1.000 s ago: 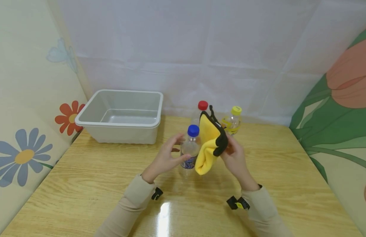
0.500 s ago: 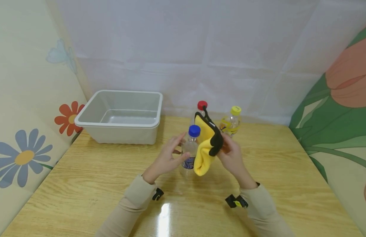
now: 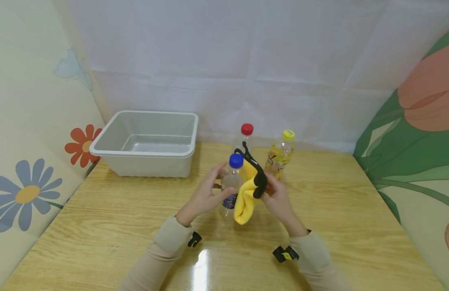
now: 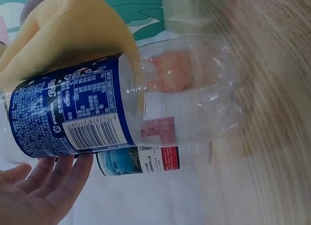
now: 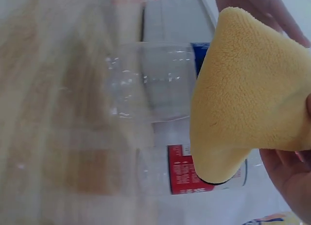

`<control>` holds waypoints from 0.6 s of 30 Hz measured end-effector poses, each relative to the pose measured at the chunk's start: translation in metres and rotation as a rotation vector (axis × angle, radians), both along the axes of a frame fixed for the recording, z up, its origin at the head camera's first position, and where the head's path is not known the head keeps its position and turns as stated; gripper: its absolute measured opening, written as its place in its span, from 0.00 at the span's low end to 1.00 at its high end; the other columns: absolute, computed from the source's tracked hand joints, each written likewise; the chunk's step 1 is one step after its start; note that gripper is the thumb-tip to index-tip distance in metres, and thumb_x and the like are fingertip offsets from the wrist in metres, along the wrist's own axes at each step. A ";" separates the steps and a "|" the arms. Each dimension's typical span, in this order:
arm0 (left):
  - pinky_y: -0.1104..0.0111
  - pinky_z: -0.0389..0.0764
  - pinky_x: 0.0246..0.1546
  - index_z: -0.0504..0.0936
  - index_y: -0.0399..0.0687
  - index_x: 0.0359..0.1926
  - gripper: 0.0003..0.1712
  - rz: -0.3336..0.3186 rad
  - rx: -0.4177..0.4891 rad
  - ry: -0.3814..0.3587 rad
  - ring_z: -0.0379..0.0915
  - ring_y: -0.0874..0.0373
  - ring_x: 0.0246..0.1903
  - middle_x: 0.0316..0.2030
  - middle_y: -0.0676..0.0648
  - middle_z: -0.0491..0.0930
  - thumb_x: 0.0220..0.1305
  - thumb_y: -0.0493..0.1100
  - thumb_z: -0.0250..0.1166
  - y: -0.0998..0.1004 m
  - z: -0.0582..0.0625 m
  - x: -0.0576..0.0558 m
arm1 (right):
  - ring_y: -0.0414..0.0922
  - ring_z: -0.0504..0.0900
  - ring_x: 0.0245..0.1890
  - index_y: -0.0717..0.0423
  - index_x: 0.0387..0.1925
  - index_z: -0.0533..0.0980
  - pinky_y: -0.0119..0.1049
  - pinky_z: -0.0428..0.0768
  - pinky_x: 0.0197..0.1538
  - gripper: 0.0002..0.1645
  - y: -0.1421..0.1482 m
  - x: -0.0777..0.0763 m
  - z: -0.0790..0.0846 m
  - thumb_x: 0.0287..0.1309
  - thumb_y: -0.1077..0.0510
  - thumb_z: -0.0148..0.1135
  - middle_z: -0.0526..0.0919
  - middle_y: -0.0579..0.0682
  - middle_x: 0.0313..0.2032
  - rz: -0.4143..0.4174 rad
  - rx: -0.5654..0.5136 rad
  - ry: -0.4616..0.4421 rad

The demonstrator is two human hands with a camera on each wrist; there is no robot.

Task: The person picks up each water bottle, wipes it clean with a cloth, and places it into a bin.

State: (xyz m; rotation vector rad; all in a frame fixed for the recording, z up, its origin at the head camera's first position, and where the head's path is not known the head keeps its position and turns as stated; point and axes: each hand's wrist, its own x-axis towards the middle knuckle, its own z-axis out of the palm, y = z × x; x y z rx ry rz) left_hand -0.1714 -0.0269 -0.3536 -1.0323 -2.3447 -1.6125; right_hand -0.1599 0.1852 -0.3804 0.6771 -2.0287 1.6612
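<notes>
My left hand (image 3: 204, 198) holds a clear plastic bottle (image 4: 70, 111) with a blue cap and a blue label. Its thumb lies in front and its fingers reach round behind. The bottle stands upright on the table. From the right side, my right hand (image 3: 280, 202) grips a folded yellow cloth (image 5: 248, 84) with black edging and a black loop. The cloth hangs against the bottle's right side and hides part of its label in the right wrist view. In that view some of the right fingers are hidden by the cloth.
Behind the hands stand a red-capped bottle (image 3: 247, 130), partly hidden, and a yellow-capped bottle (image 3: 280, 155). A grey plastic tub (image 3: 148, 165) sits at the back left of the wooden table (image 3: 111, 218). A white sheet (image 3: 224, 60) hangs behind.
My right hand and the cloth have moved left and slightly toward me, closer over the bottle. More of the yellow-capped bottle shows now. The left hand has barely moved.
</notes>
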 end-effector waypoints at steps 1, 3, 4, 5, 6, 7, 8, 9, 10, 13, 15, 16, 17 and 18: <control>0.64 0.80 0.39 0.53 0.25 0.63 0.38 -0.005 0.008 -0.003 0.70 0.44 0.43 0.45 0.34 0.71 0.55 0.29 0.62 0.000 0.004 0.003 | 0.30 0.76 0.37 0.83 0.43 0.67 0.22 0.78 0.39 0.27 0.000 0.000 -0.003 0.31 0.87 0.51 0.76 0.29 0.38 -0.001 0.000 -0.007; 0.63 0.80 0.40 0.53 0.25 0.62 0.36 -0.015 0.026 -0.010 0.71 0.43 0.44 0.46 0.33 0.71 0.56 0.28 0.61 -0.001 0.008 0.005 | 0.30 0.75 0.38 0.84 0.42 0.66 0.22 0.78 0.40 0.27 0.000 0.000 -0.008 0.30 0.87 0.52 0.76 0.29 0.38 0.001 -0.004 -0.027; 0.62 0.79 0.40 0.53 0.25 0.62 0.35 -0.020 0.033 -0.013 0.71 0.43 0.44 0.46 0.32 0.71 0.56 0.28 0.61 -0.001 0.008 0.006 | 0.30 0.75 0.38 0.84 0.43 0.66 0.21 0.77 0.40 0.27 0.001 0.001 -0.011 0.31 0.87 0.52 0.76 0.29 0.38 0.003 -0.005 -0.040; 0.62 0.79 0.41 0.54 0.25 0.61 0.35 -0.027 0.041 -0.014 0.71 0.42 0.45 0.47 0.32 0.71 0.56 0.28 0.60 -0.002 0.009 0.006 | 0.30 0.75 0.38 0.84 0.43 0.66 0.21 0.77 0.40 0.28 0.001 0.001 -0.013 0.31 0.87 0.52 0.76 0.28 0.38 0.008 -0.004 -0.050; 0.61 0.80 0.41 0.54 0.25 0.61 0.34 -0.035 0.051 -0.013 0.71 0.42 0.45 0.47 0.32 0.71 0.56 0.28 0.60 -0.002 0.008 0.006 | 0.30 0.75 0.39 0.84 0.44 0.66 0.21 0.77 0.41 0.29 0.001 0.001 -0.015 0.31 0.88 0.51 0.75 0.28 0.38 0.011 -0.001 -0.063; 0.60 0.80 0.42 0.54 0.25 0.60 0.33 -0.042 0.059 -0.011 0.71 0.41 0.45 0.47 0.31 0.71 0.57 0.28 0.60 -0.002 0.009 0.007 | 0.30 0.75 0.39 0.84 0.45 0.65 0.21 0.77 0.41 0.29 0.001 0.001 -0.017 0.31 0.88 0.51 0.75 0.28 0.39 0.015 0.001 -0.077; 0.59 0.80 0.42 0.55 0.25 0.60 0.33 -0.046 0.064 -0.012 0.71 0.41 0.45 0.47 0.31 0.71 0.56 0.27 0.60 -0.002 0.009 0.006 | 0.30 0.74 0.39 0.84 0.46 0.65 0.22 0.77 0.41 0.30 0.001 0.001 -0.019 0.32 0.88 0.51 0.75 0.28 0.39 0.018 0.003 -0.087; 0.59 0.80 0.42 0.55 0.25 0.59 0.32 -0.048 0.068 -0.014 0.71 0.41 0.45 0.47 0.30 0.71 0.56 0.27 0.60 -0.003 0.008 0.006 | 0.30 0.75 0.39 0.84 0.46 0.65 0.22 0.77 0.41 0.30 0.001 0.001 -0.020 0.32 0.88 0.50 0.75 0.28 0.39 0.020 0.009 -0.095; 0.58 0.80 0.42 0.56 0.24 0.59 0.32 -0.051 0.073 -0.015 0.71 0.40 0.45 0.47 0.30 0.71 0.56 0.26 0.60 -0.003 0.008 0.006 | 0.30 0.75 0.39 0.83 0.46 0.66 0.22 0.77 0.41 0.30 0.001 0.001 -0.022 0.32 0.88 0.50 0.76 0.30 0.39 0.020 0.016 -0.100; 0.57 0.79 0.43 0.56 0.23 0.59 0.31 -0.058 0.082 -0.025 0.71 0.39 0.46 0.48 0.28 0.70 0.56 0.26 0.59 -0.003 0.007 0.006 | 0.30 0.75 0.39 0.83 0.46 0.67 0.23 0.78 0.41 0.30 0.000 0.000 -0.025 0.32 0.88 0.49 0.80 0.51 0.39 0.023 0.039 -0.110; 0.57 0.79 0.44 0.56 0.22 0.59 0.32 -0.064 0.089 -0.033 0.70 0.38 0.47 0.49 0.28 0.70 0.56 0.25 0.59 -0.003 0.002 0.002 | 0.29 0.74 0.40 0.82 0.47 0.67 0.24 0.78 0.42 0.30 0.000 0.000 -0.026 0.32 0.87 0.49 0.79 0.65 0.40 0.021 0.057 -0.126; 0.56 0.79 0.44 0.55 0.22 0.60 0.32 -0.066 0.091 -0.034 0.70 0.38 0.47 0.49 0.27 0.70 0.56 0.25 0.58 -0.003 -0.002 0.000 | 0.29 0.74 0.41 0.82 0.47 0.67 0.26 0.78 0.43 0.30 0.000 0.000 -0.027 0.33 0.87 0.50 0.76 0.71 0.41 0.020 0.067 -0.135; 0.56 0.78 0.45 0.55 0.23 0.60 0.33 -0.066 0.094 -0.039 0.69 0.38 0.48 0.49 0.28 0.70 0.56 0.25 0.59 -0.003 -0.006 -0.003 | 0.29 0.74 0.41 0.81 0.48 0.67 0.28 0.78 0.44 0.30 0.000 0.000 -0.027 0.34 0.87 0.51 0.74 0.75 0.42 0.019 0.078 -0.146; 0.55 0.78 0.45 0.55 0.25 0.61 0.34 -0.064 0.095 -0.045 0.69 0.39 0.49 0.50 0.28 0.70 0.56 0.26 0.59 -0.002 -0.011 -0.005 | 0.30 0.74 0.42 0.81 0.48 0.67 0.30 0.79 0.45 0.30 0.000 0.000 -0.028 0.35 0.86 0.52 0.74 0.75 0.42 0.019 0.088 -0.156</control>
